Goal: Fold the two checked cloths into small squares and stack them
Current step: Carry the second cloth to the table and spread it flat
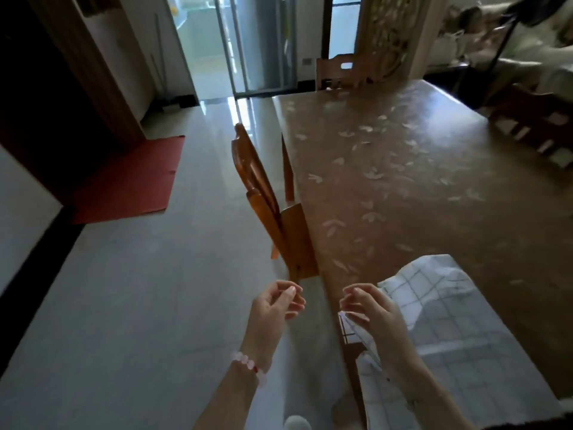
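Note:
White checked cloth (459,342) lies spread over the near corner of the brown leaf-patterned table (403,169). A rumpled fold (424,280) rests on its far part, and I cannot tell where one cloth ends and the other begins. The cloth's left edge droops over the table's side. My right hand (369,308) hovers over that left edge with fingers curled and apart; whether it touches the cloth is unclear. My left hand (276,302), with a bead bracelet on the wrist, is off the table to the left above the floor, fingers loosely curled and holding nothing.
A wooden chair (263,197) stands tucked against the table's left side just beyond my hands. Another chair (341,69) is at the far end and a third (533,128) at the right. Shiny tiled floor (148,305) with a red mat (130,181) lies to the left.

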`<action>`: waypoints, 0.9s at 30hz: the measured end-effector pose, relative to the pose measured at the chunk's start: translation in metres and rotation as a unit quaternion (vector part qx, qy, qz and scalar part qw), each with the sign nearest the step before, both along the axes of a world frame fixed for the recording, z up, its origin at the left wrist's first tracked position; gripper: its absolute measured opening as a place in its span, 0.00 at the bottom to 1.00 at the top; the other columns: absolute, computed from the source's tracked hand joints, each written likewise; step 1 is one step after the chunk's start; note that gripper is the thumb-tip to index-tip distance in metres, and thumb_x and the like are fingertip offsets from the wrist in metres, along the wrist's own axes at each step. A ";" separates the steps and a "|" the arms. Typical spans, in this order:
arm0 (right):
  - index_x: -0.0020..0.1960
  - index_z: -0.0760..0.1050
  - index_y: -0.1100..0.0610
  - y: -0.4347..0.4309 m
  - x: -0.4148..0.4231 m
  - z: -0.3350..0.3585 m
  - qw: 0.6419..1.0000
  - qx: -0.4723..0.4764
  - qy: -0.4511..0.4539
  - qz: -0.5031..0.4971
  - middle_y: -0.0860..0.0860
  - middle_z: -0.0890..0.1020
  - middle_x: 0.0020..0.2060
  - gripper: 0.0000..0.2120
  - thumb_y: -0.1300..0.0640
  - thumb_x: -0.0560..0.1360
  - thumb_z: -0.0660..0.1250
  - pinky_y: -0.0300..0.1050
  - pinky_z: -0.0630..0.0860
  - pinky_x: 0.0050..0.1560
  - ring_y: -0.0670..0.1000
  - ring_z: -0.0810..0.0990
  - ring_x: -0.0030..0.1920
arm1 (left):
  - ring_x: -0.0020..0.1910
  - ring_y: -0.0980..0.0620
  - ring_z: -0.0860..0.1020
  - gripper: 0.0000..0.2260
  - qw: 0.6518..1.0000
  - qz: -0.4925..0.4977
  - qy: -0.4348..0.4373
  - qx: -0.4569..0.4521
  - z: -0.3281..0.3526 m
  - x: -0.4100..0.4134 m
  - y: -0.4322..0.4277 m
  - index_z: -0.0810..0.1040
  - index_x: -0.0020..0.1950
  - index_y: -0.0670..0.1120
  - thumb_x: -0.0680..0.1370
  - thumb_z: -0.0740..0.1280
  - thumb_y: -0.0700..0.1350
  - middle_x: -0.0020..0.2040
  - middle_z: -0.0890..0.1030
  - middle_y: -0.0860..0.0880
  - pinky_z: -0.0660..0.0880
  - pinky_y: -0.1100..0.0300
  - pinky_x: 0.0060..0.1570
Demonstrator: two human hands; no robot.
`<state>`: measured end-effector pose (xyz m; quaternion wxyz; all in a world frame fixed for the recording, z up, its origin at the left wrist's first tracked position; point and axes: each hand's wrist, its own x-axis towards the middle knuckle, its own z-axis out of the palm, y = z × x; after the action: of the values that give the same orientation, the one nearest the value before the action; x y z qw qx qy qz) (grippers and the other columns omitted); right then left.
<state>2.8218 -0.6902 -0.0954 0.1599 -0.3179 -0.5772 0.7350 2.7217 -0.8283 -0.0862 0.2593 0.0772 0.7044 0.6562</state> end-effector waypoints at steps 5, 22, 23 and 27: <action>0.46 0.78 0.63 0.036 0.013 -0.005 0.988 -0.001 -0.036 -0.147 0.57 0.81 0.38 0.09 0.62 0.78 0.59 0.43 0.76 0.47 0.53 0.80 0.42 | 0.33 0.55 0.78 0.08 0.990 -0.136 -0.022 -0.012 -0.018 -0.030 0.064 0.77 0.42 0.42 0.78 0.61 0.37 0.32 0.80 0.50 0.74 0.65 0.35; 0.45 0.76 0.59 0.044 -0.029 -0.026 0.809 -0.023 -0.126 -0.573 0.56 0.80 0.42 0.08 0.61 0.79 0.58 0.42 0.74 0.47 0.53 0.79 0.44 | 0.38 0.54 0.80 0.06 0.812 -0.578 -0.050 -0.071 -0.051 -0.107 0.214 0.79 0.45 0.42 0.78 0.63 0.40 0.37 0.82 0.48 0.75 0.64 0.41; 0.45 0.76 0.58 0.042 -0.032 -0.029 0.801 -0.022 -0.130 -0.584 0.55 0.80 0.42 0.08 0.61 0.79 0.59 0.43 0.74 0.47 0.53 0.78 0.44 | 0.38 0.55 0.79 0.06 0.796 -0.598 -0.048 -0.079 -0.052 -0.108 0.215 0.78 0.46 0.42 0.78 0.63 0.40 0.38 0.82 0.48 0.75 0.64 0.41; 0.42 0.77 0.57 0.027 -0.035 -0.039 0.761 -0.004 -0.148 -0.632 0.53 0.80 0.38 0.09 0.63 0.78 0.60 0.37 0.75 0.43 0.51 0.77 0.42 | 0.38 0.56 0.78 0.05 0.750 -0.652 -0.033 -0.108 -0.061 -0.111 0.216 0.78 0.47 0.42 0.78 0.63 0.41 0.40 0.81 0.47 0.75 0.65 0.41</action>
<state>2.7866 -0.6632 -0.1339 0.4990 -0.7163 -0.2588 0.4133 2.6105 -0.6119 -0.1475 0.6538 0.4677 0.5401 0.2491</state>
